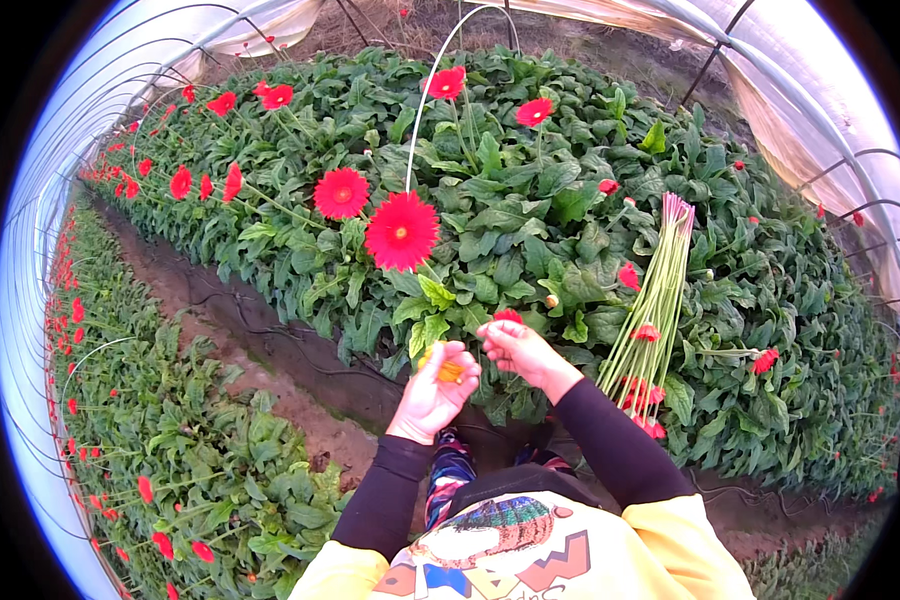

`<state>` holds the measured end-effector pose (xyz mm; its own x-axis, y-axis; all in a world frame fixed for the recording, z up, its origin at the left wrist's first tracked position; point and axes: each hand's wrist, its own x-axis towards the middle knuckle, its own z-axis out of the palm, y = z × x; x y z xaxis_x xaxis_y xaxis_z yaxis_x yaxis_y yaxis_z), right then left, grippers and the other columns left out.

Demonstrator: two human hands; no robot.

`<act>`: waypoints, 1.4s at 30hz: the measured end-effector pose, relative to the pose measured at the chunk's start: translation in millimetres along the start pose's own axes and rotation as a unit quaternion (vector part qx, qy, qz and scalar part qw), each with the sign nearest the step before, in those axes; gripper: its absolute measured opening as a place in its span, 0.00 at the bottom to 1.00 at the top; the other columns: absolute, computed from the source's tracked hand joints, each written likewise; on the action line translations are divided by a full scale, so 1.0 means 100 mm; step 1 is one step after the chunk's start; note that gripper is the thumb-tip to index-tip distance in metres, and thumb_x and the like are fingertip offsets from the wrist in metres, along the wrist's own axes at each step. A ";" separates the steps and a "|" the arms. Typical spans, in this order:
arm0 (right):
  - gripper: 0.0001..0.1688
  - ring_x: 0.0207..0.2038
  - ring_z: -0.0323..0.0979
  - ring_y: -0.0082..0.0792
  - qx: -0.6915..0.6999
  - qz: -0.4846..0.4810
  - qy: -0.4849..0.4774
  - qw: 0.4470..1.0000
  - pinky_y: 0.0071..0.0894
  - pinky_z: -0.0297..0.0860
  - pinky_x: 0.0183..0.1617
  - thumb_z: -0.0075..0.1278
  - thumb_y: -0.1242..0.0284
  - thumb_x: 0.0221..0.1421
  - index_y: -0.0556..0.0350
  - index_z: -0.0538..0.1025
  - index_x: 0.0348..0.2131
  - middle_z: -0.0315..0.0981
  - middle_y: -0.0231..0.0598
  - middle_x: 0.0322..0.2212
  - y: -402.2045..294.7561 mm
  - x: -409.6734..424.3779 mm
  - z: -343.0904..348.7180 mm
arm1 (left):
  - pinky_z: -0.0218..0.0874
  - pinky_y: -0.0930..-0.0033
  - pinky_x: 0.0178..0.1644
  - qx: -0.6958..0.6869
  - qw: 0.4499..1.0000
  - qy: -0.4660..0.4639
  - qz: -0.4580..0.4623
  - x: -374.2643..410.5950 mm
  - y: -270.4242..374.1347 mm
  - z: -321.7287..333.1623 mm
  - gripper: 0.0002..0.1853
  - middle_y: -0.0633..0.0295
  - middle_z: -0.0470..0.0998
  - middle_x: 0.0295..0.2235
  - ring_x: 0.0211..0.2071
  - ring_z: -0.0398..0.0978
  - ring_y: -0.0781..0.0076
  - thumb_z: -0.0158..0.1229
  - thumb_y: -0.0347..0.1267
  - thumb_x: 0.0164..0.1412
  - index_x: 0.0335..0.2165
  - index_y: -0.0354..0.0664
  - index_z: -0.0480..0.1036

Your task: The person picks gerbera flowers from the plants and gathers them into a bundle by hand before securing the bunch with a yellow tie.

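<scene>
My left hand is palm up below the plants' edge, its fingers curled around a small yellow-orange bunch of something thin, too blurred to name. To its right, my right hand has its fingertips drawn together; whether anything small is between them cannot be told. A red gerbera flower shows just behind its fingers. On the leaves further right lies a bundle of cut red gerberas, pinkish stem ends away from me, flower heads towards me beside my right sleeve. A large open red gerbera stands ahead of my left hand.
A dense bed of gerbera plants spreads ahead, with a thin white hoop arching over it. A soil path with dark drip tubing runs under me, and a second planted bed lies left. Plastic tunnel sheeting on metal ribs surrounds everything.
</scene>
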<state>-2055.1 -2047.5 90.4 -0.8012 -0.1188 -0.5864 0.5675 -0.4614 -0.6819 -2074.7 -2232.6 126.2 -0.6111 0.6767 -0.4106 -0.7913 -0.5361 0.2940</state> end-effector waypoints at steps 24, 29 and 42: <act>0.16 0.15 0.62 0.28 0.268 0.133 0.202 0.933 0.18 0.61 0.16 0.31 0.65 0.61 0.61 0.58 0.41 0.65 0.39 0.26 0.71 2.15 0.58 | 0.53 0.85 0.21 0.292 0.944 0.133 -0.078 0.93 0.83 -1.27 0.05 0.75 0.67 0.19 0.19 0.65 0.86 0.55 0.32 0.54 0.29 0.47 0.67; 0.15 0.11 0.45 0.15 0.379 0.225 0.128 0.888 0.14 0.43 0.10 0.27 0.68 0.62 0.58 0.64 0.32 0.48 0.20 0.13 1.10 2.07 -0.19 | 0.52 0.81 0.22 0.434 0.890 0.134 -0.038 0.94 0.06 -1.23 0.04 0.73 0.64 0.18 0.17 0.61 0.83 0.51 0.29 0.56 0.26 0.43 0.67; 0.10 0.07 0.44 0.23 0.244 0.146 0.263 0.922 0.25 0.44 0.10 0.33 0.66 0.54 0.42 0.63 0.22 0.48 0.22 0.07 2.39 2.34 0.99 | 0.49 0.83 0.20 0.502 0.857 0.112 -0.018 -0.14 0.41 -2.23 0.02 0.77 0.63 0.19 0.18 0.57 0.88 0.50 0.27 0.57 0.31 0.42 0.67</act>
<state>-2125.5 -2272.4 -166.2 -0.3525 0.0821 -0.9322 0.4885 -0.8335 -0.2581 -2093.9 -2376.3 -48.7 -0.6561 0.5093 -0.5570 -0.4973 0.2634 0.8266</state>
